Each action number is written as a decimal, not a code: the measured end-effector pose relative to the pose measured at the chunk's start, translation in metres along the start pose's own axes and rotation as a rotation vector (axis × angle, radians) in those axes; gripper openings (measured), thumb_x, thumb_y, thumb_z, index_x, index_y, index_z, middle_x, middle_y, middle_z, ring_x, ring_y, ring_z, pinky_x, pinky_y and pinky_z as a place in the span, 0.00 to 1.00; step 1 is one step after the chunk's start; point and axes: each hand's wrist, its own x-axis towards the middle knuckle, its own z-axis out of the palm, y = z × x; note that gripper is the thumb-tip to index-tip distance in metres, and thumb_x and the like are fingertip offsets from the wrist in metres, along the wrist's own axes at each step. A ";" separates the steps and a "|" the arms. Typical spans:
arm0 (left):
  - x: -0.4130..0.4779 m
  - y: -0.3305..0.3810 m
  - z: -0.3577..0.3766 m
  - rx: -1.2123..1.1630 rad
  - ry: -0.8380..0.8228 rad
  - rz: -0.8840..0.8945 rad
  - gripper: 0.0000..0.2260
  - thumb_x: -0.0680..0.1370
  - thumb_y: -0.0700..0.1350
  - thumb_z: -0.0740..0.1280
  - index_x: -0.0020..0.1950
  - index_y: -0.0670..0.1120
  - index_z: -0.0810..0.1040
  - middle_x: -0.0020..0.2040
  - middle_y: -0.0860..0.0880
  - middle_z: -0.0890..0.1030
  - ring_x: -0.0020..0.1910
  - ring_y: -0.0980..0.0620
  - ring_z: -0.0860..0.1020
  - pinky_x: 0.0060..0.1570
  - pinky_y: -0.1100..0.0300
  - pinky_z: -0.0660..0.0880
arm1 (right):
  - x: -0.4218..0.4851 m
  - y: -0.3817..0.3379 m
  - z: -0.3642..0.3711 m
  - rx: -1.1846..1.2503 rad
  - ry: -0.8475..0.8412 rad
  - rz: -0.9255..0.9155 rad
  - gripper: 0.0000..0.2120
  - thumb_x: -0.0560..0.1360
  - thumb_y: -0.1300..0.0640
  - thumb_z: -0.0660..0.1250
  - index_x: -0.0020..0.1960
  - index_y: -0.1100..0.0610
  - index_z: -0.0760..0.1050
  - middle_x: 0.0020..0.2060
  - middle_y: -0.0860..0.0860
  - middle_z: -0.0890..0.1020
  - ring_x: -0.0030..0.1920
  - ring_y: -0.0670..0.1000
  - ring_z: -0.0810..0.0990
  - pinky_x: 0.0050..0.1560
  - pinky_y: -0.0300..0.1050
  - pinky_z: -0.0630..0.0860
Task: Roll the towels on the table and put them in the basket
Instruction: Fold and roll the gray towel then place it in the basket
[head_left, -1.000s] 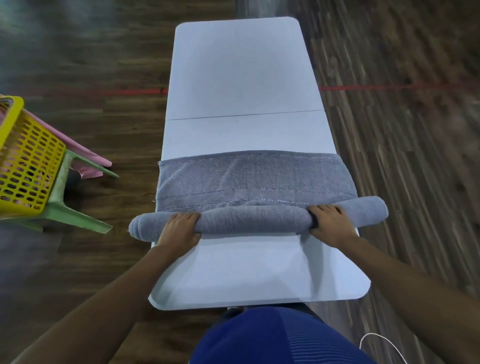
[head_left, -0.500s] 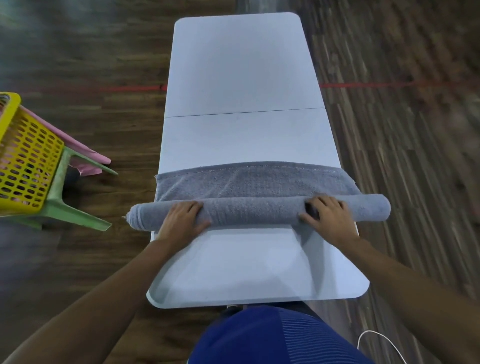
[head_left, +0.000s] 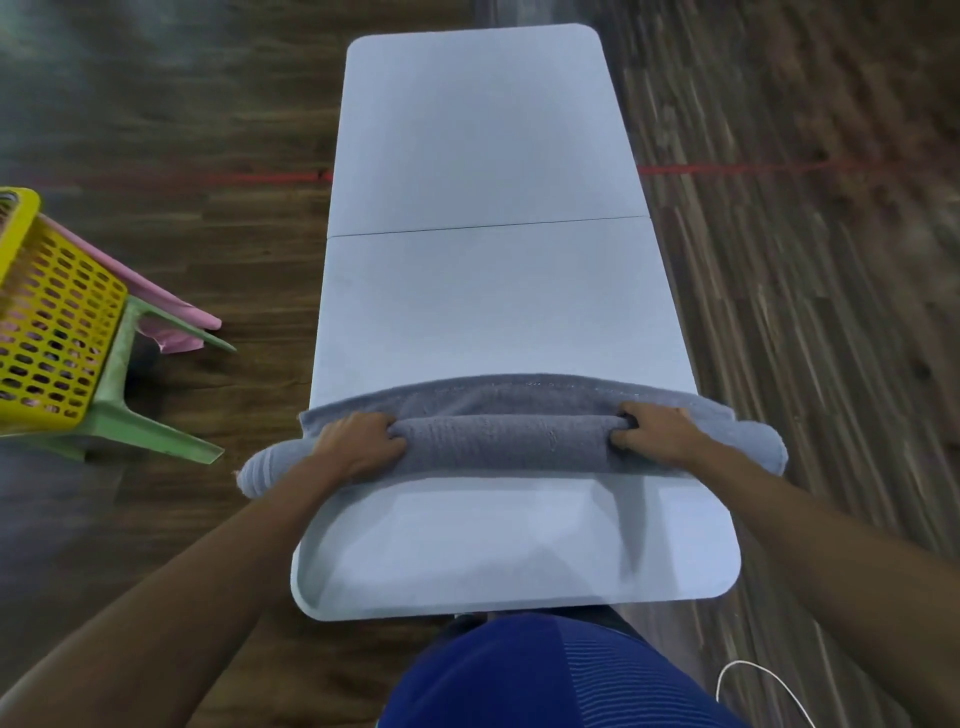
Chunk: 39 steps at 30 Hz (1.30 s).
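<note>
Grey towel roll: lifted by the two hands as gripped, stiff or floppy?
Probably floppy: soft cloth, so the towel ends overhanging the table beyond left hand and right hand would likely sag. May unroll: an unrolled flap lies flat behind it. Round: likely rolls if pushed.

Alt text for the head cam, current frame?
Seen from above, a person's left hand and right hand grip a grey towel that is almost fully rolled across the near half of a pale blue table, with only a narrow flat strip beyond the roll. To the left, a yellow basket rests on a green plastic stool over a dark wood floor.
</note>
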 end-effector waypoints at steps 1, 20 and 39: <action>0.000 0.000 0.001 -0.009 0.049 0.007 0.11 0.72 0.53 0.58 0.46 0.51 0.76 0.50 0.46 0.81 0.47 0.44 0.79 0.46 0.52 0.75 | 0.001 0.001 0.002 -0.009 0.067 0.022 0.14 0.73 0.46 0.66 0.56 0.51 0.73 0.54 0.51 0.79 0.56 0.55 0.75 0.63 0.55 0.63; -0.001 0.004 -0.001 -0.135 -0.030 0.042 0.12 0.73 0.51 0.63 0.54 0.50 0.67 0.44 0.44 0.80 0.41 0.43 0.77 0.41 0.53 0.71 | 0.001 -0.006 0.013 -0.047 0.164 -0.059 0.12 0.73 0.48 0.58 0.55 0.49 0.64 0.41 0.50 0.82 0.48 0.54 0.79 0.54 0.48 0.61; 0.011 0.041 0.028 -0.197 0.175 -0.258 0.24 0.78 0.60 0.62 0.66 0.45 0.65 0.59 0.41 0.74 0.57 0.37 0.74 0.55 0.40 0.71 | 0.008 -0.033 0.022 0.139 0.234 0.216 0.24 0.77 0.39 0.59 0.68 0.50 0.63 0.59 0.55 0.73 0.59 0.61 0.72 0.56 0.58 0.65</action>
